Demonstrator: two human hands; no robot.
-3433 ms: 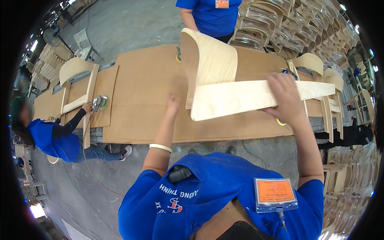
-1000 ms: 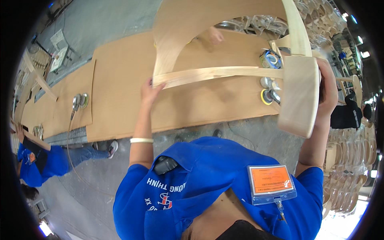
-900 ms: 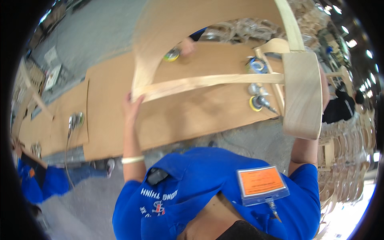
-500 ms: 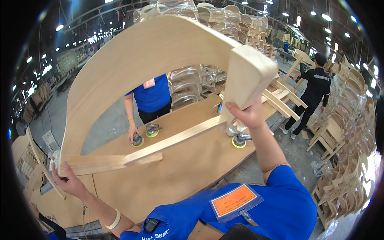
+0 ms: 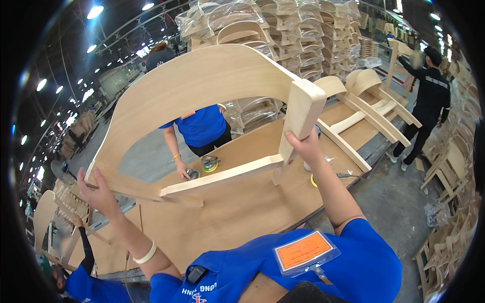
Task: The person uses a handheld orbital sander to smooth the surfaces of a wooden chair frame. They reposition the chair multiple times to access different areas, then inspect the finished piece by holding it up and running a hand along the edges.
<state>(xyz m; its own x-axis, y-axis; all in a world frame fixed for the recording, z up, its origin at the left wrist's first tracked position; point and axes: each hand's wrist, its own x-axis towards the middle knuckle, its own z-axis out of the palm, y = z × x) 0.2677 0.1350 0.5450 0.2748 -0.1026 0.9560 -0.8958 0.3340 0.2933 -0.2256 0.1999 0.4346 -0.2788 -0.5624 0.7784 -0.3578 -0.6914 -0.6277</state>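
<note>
While a cardboard-covered table (image 5: 242, 212) stretches below, the pale wooden chair frame (image 5: 192, 78) is held above it, its crossbar (image 5: 222, 177) nearer level than half a second ago. The right hand (image 5: 307, 148) grips one end post (image 5: 305, 106); the left hand (image 5: 103, 198) has loosened, fingers spread at the opposite corner, contact unclear, so the right probably bears more weight.

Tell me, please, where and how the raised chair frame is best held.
Probably by the left leg and right leg together, near the corners, from the near side: both corners face that way, wide apart, with the curved backrest arching away.
</note>
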